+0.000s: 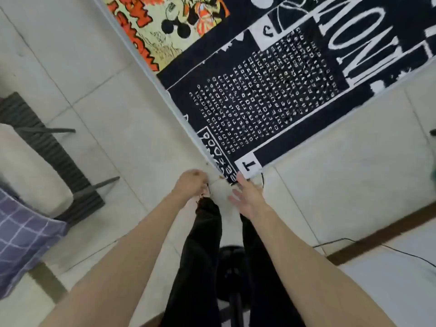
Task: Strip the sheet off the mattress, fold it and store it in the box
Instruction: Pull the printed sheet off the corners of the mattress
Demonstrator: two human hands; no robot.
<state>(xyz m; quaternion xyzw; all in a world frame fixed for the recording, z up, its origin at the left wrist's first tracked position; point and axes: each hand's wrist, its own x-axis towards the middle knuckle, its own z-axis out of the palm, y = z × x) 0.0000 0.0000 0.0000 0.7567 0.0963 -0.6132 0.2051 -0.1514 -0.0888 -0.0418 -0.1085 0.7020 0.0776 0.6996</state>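
Head view, left hand curled nr sheet corner (right hand flat)

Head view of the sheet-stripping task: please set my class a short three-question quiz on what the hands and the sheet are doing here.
1. True or false: the right hand has its fingers spread open near the corner of the sheet.
2. Multiple choice: the left hand is (A) flat on the floor, (B) curled beside the sheet's corner, (C) out of view.
3. Fill in: the sheet's print is mostly black and ____, with an orange cartoon panel at the top.

Key: 1 true; 2 B; 3 white. Whether the left hand actually pinches fabric cannot be told from this blurred view.
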